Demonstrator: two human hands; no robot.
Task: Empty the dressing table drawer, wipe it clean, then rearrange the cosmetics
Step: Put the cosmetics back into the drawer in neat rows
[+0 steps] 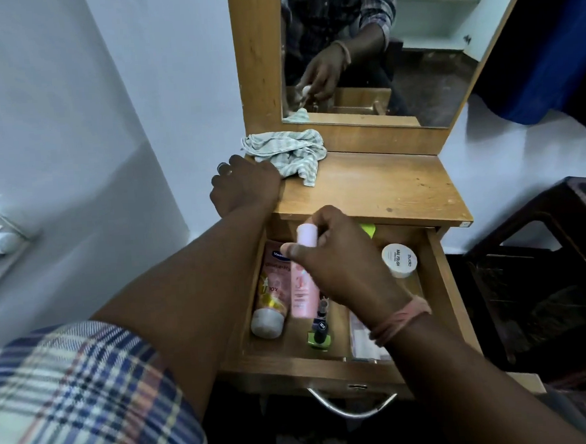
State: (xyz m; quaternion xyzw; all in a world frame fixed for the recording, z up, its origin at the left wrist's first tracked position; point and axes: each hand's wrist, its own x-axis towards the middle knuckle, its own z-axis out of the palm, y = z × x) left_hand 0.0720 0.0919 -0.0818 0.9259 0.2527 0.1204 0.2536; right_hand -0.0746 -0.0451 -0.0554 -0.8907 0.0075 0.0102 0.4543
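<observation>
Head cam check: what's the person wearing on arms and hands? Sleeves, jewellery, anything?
Left arm: plaid sleeve in blue, white and orange, pushed up above the forearm. Left hand has a metal ring on one finger. Right hand is bare; the wrist carries a pinkish thread band wound several times. No gloves.
</observation>
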